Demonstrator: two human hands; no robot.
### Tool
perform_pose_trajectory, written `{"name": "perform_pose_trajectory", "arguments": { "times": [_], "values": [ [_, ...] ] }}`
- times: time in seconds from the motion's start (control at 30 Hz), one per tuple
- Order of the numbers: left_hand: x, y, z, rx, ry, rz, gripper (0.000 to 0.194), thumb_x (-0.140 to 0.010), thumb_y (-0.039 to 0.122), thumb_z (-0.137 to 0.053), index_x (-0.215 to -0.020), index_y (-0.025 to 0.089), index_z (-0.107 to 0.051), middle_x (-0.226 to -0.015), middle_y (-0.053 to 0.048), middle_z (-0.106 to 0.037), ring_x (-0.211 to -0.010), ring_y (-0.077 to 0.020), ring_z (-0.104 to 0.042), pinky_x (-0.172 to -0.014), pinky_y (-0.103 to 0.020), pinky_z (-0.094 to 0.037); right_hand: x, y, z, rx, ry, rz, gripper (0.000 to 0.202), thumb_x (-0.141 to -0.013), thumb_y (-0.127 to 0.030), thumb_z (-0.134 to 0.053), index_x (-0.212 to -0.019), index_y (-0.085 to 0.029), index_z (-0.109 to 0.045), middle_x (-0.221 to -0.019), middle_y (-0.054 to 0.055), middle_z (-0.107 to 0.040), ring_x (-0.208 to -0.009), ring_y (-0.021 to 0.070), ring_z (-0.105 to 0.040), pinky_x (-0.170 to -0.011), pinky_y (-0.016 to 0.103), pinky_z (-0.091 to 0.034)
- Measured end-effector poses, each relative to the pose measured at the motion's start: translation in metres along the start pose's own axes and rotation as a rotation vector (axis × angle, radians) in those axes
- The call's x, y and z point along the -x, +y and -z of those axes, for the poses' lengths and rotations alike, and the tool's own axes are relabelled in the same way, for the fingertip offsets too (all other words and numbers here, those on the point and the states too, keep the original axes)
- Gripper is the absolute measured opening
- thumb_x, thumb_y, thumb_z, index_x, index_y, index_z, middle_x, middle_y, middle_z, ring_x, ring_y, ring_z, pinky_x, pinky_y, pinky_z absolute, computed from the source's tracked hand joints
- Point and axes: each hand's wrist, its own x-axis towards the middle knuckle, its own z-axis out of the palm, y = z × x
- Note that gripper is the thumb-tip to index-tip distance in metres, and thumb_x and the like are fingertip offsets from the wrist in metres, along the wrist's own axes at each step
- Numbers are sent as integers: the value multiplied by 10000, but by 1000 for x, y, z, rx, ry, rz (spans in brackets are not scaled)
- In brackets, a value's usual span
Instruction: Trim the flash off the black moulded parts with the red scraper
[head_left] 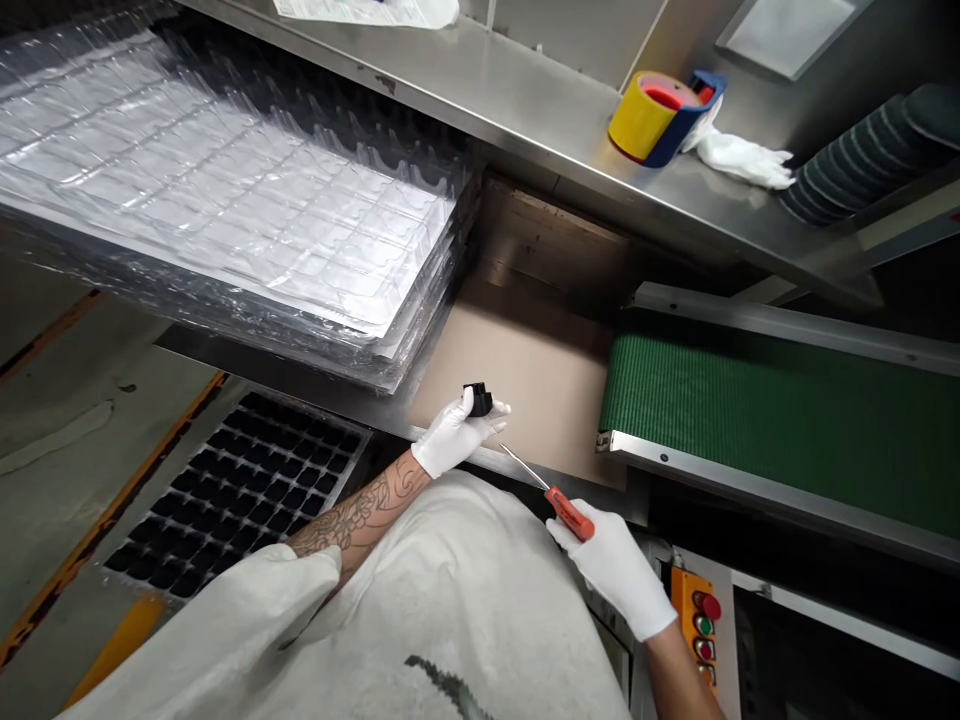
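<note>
My left hand (pixel 456 432), in a white glove, holds a small black part (pixel 478 400) over the near edge of a brown board (pixel 525 375). My right hand (pixel 611 560), gloved in white too, is closed round the orange handle of a screwdriver (pixel 570 514). The metal shaft points up and left, and its tip is just below the fingers of my left hand, apart from the black part. Both hands are close to my body, in front of the light shirt.
Clear plastic trays (pixel 225 190) are stacked at the left. A green conveyor belt (pixel 780 420) lies at the right, above an orange button box (pixel 694 625). Tape rolls (pixel 643 118) and a white glove (pixel 742 160) rest on the metal shelf (pixel 517 100). A tray of black parts (pixel 240 490) is at lower left.
</note>
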Motion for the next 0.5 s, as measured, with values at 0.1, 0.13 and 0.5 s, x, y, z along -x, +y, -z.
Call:
{"name": "perform_pose_trajectory", "arguments": {
  "times": [0.1,0.13,0.5],
  "values": [
    [-1,1,-2,75,8,120,403,-826,564,-654,-890,167,-641,-981,-105,-678,-1132,-268,-608,-976,-439,-488,2,-2,-10,-58,43,13,316,-893,-484,-499,-796,-188,-554,-635,-14,-561,-582,96,-473,-584,194,-332],
    [-1,2,-3,85,15,138,398,-830,566,-646,-889,173,-641,-985,-102,-680,-1136,-266,-607,-978,-439,-488,3,-4,-13,-61,46,30,308,-896,-478,-502,-801,-189,-557,-654,-13,-572,-599,97,-482,-597,193,-340],
    [-1,-23,-14,-253,219,-216,491,-727,499,-789,-995,117,-638,-950,-105,-692,-858,-216,-678,-775,-346,-525,7,-19,-11,121,133,-5,275,-936,-426,-470,-865,-192,-596,-764,32,-650,-669,130,-544,-639,223,-308]
  ]
}}
